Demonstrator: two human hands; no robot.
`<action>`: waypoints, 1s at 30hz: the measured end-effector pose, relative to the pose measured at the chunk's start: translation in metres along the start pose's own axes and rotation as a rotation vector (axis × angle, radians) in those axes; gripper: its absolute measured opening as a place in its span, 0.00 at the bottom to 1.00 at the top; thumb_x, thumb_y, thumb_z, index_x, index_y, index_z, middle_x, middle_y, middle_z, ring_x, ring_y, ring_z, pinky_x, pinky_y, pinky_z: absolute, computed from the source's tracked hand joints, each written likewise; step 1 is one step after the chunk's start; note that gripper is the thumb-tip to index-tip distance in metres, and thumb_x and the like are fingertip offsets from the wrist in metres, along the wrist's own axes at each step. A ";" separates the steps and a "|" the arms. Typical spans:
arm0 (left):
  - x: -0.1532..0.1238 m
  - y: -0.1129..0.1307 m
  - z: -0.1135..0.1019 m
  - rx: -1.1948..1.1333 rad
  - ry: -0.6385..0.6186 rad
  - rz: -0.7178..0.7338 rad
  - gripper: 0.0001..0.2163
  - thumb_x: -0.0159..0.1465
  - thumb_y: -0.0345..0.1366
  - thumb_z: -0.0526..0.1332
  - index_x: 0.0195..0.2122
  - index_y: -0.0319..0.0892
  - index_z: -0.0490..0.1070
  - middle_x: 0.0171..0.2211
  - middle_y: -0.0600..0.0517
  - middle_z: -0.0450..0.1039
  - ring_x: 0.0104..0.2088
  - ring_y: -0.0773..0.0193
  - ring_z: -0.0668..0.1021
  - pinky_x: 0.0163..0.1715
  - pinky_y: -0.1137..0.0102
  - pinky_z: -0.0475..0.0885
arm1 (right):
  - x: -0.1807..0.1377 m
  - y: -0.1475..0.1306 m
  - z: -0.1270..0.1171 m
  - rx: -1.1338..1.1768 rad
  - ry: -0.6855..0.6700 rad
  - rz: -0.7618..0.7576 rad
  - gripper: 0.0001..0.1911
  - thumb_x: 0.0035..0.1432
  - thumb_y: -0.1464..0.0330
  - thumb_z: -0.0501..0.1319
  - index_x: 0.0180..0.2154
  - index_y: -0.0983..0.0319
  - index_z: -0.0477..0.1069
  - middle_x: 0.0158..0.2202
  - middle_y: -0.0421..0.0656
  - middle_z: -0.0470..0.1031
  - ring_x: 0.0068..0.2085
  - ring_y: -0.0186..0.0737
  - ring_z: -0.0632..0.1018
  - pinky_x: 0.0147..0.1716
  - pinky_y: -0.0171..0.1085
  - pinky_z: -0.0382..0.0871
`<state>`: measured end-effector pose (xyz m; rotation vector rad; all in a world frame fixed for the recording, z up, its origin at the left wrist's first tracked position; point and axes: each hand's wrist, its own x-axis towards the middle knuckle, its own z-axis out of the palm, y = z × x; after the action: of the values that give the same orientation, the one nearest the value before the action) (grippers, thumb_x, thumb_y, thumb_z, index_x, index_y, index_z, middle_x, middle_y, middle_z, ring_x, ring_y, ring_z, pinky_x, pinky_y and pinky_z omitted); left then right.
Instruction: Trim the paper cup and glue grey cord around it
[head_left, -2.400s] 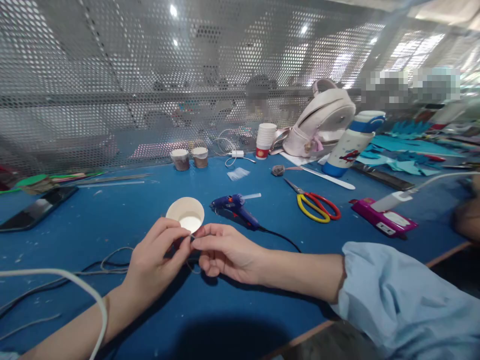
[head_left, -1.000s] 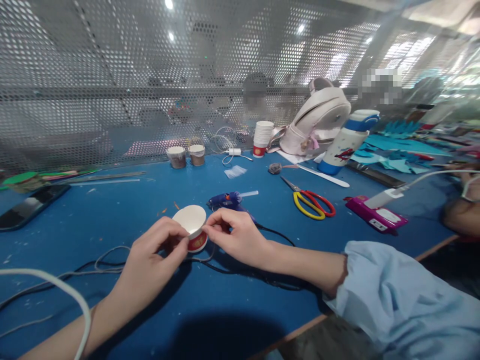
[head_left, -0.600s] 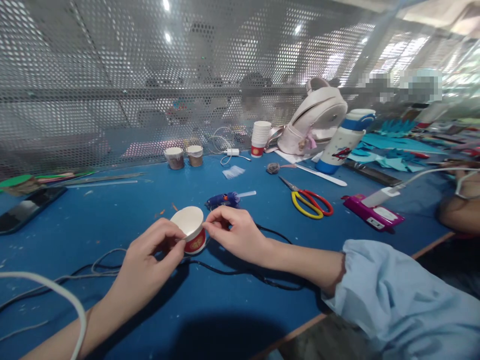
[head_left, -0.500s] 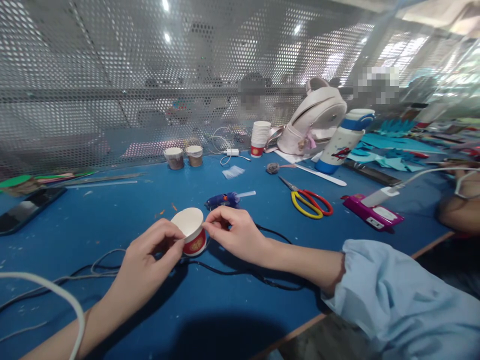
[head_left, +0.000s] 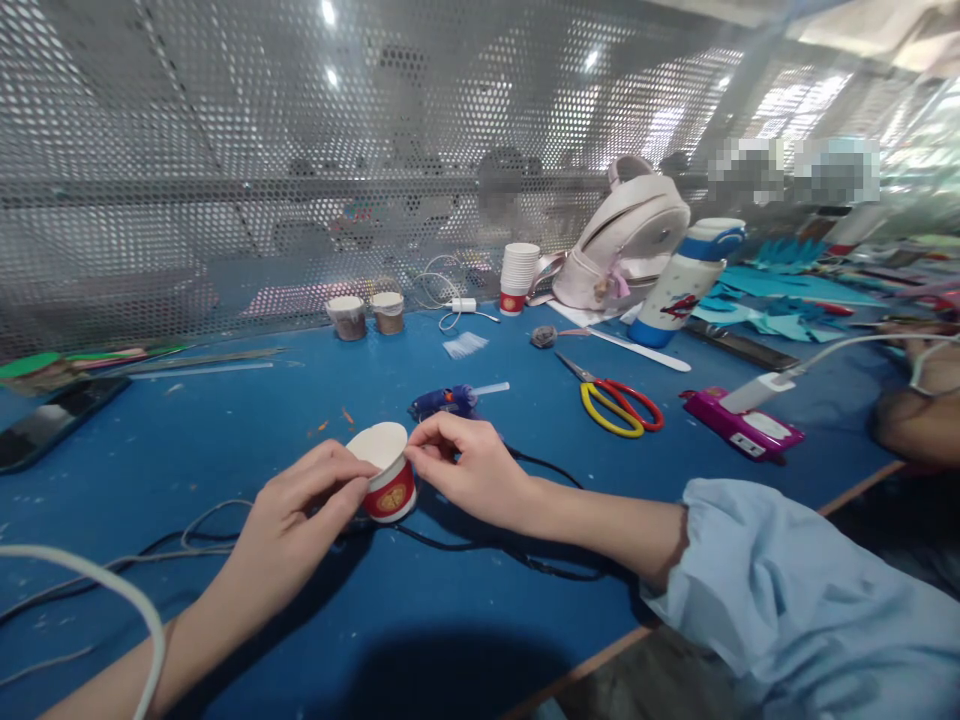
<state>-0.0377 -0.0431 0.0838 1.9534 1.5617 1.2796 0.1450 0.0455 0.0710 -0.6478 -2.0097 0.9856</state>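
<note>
A paper cup, white inside with a red band and a gold emblem, tilts slightly between my two hands just over the blue table. My left hand pinches its rim on the left side, thumb outside and fingers at the edge. At the right side of the rim, my right hand has thumb and forefinger pressed together on the cup's edge. Right behind the cup lies a dark blue glue gun with a clear glue stick poking out of its back.
Scissors and a purple power strip lie to the right. Stacked cups, a backpack and a bottle stand along the back. Cables cross the table near my hands. Another person's arm rests at far right.
The cup has shifted slightly down and to the right, and its emblem has come further into view. Both hands stay at its rim.
</note>
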 end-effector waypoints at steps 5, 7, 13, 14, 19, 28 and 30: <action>0.000 -0.001 -0.001 -0.011 0.002 0.009 0.10 0.63 0.38 0.58 0.30 0.45 0.78 0.24 0.53 0.71 0.24 0.66 0.73 0.21 0.73 0.67 | -0.001 0.000 0.000 0.011 -0.012 0.004 0.04 0.58 0.68 0.59 0.34 0.62 0.70 0.24 0.35 0.65 0.25 0.30 0.65 0.27 0.31 0.62; 0.000 -0.001 -0.001 -0.015 -0.002 0.006 0.10 0.63 0.38 0.58 0.30 0.45 0.78 0.24 0.53 0.71 0.23 0.66 0.73 0.21 0.73 0.67 | -0.002 0.000 0.000 0.020 -0.019 0.004 0.05 0.58 0.68 0.58 0.35 0.62 0.71 0.25 0.36 0.66 0.25 0.30 0.65 0.27 0.32 0.63; 0.001 -0.002 -0.003 -0.016 -0.038 0.032 0.11 0.64 0.38 0.58 0.30 0.46 0.79 0.24 0.53 0.70 0.24 0.67 0.72 0.22 0.74 0.67 | -0.002 0.002 0.001 -0.019 -0.015 -0.059 0.08 0.60 0.69 0.58 0.37 0.63 0.74 0.25 0.38 0.69 0.25 0.32 0.66 0.28 0.33 0.64; 0.001 -0.002 -0.004 -0.014 -0.048 0.035 0.11 0.65 0.38 0.58 0.29 0.46 0.78 0.24 0.53 0.70 0.24 0.67 0.72 0.22 0.74 0.67 | -0.002 0.002 0.001 -0.030 -0.017 -0.087 0.08 0.60 0.69 0.57 0.37 0.63 0.75 0.27 0.40 0.70 0.26 0.32 0.67 0.29 0.33 0.65; 0.002 -0.007 -0.008 -0.002 -0.087 0.033 0.13 0.65 0.39 0.57 0.28 0.45 0.78 0.26 0.52 0.69 0.25 0.67 0.72 0.24 0.73 0.68 | -0.003 0.002 0.000 -0.100 -0.051 -0.182 0.08 0.61 0.72 0.56 0.37 0.64 0.75 0.30 0.42 0.75 0.29 0.34 0.72 0.33 0.33 0.67; 0.006 -0.018 -0.011 0.107 -0.070 0.084 0.12 0.66 0.39 0.57 0.29 0.46 0.78 0.36 0.52 0.72 0.34 0.66 0.77 0.31 0.73 0.70 | -0.005 0.010 0.004 -0.202 -0.100 -0.386 0.06 0.61 0.76 0.55 0.36 0.63 0.70 0.31 0.42 0.75 0.30 0.33 0.73 0.32 0.32 0.68; 0.005 -0.020 -0.009 0.149 -0.042 0.130 0.10 0.65 0.37 0.57 0.35 0.46 0.78 0.41 0.51 0.74 0.37 0.64 0.78 0.33 0.73 0.71 | -0.005 0.011 0.007 -0.222 -0.101 -0.398 0.06 0.62 0.75 0.54 0.35 0.63 0.69 0.31 0.43 0.75 0.30 0.34 0.73 0.32 0.32 0.68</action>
<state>-0.0568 -0.0337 0.0767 2.1915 1.5736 1.1927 0.1436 0.0452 0.0570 -0.2943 -2.2432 0.5735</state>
